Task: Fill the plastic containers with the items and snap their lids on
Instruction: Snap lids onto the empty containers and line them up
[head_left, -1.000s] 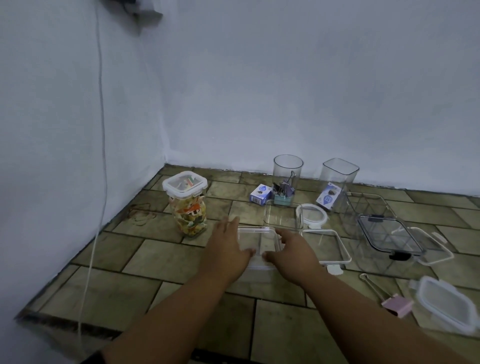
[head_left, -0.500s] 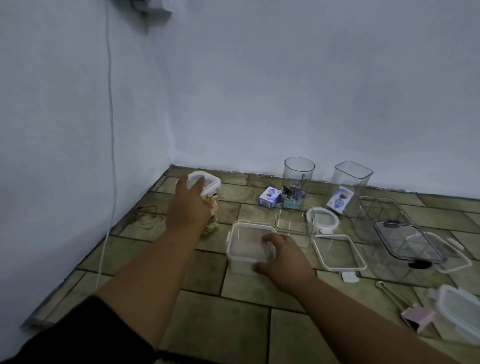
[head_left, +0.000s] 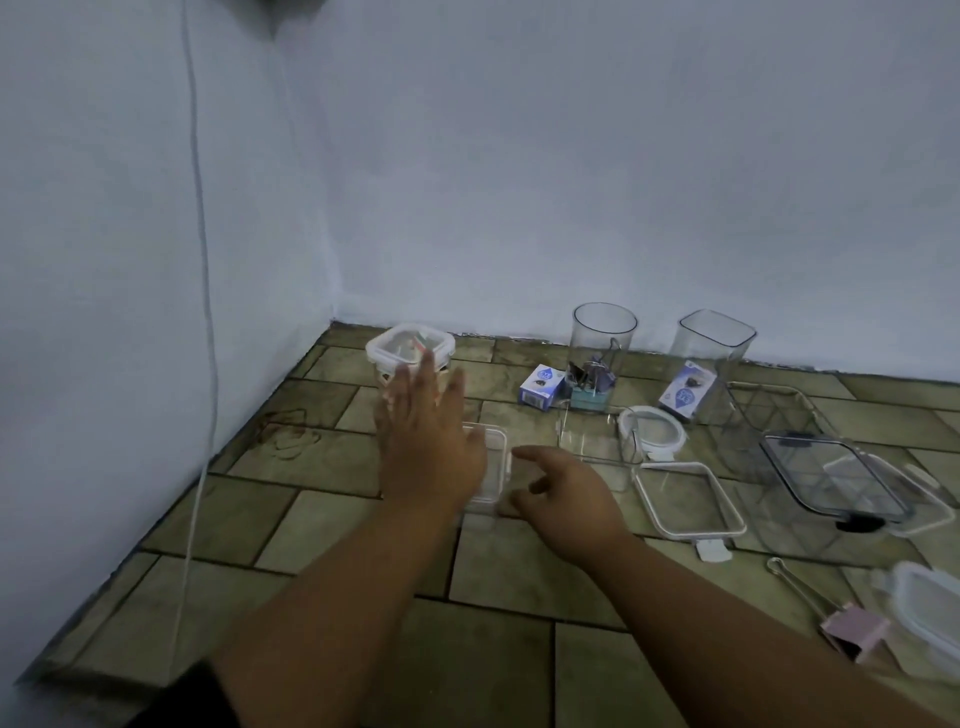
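Brown floor tiles (head_left: 322, 519) in a corner, pale blue walls on two sides. Between both hands, flat on the tiles: small clear box (head_left: 493, 460) with a white rim, partly hidden behind the left hand (head_left: 431, 447). Hard to tell if lid on or off. Left hand flat, fingers straight, holding nothing, blurry, up in front of the full jar (head_left: 410, 353) with its lid on. Cannot tell if touching the jar. Just beside the box, right hand (head_left: 571, 493), fingers softly bent, holding nothing too.

Next, most likely: get the small box ready for filling. Best to hold it by two sides and keep it level. Later, press every rim flap down tight.

Farther out: round tall tub (head_left: 602, 338) with metal clips (head_left: 592, 376) inside, square tall tub (head_left: 717, 348), two little blue packs (head_left: 543, 387). Closer: low clear tray (head_left: 592, 441), round lid (head_left: 652, 431), square lid (head_left: 688, 499). Off right: big box (head_left: 753, 426) with walls inside, dark lid (head_left: 831, 475) on top. Bottom right: pink clip (head_left: 852, 631), one more lidded box (head_left: 930, 608). White cord (head_left: 200, 260) down the left wall.

Open path to the small box. Loose lids close on the right, easy to bump with an arm.
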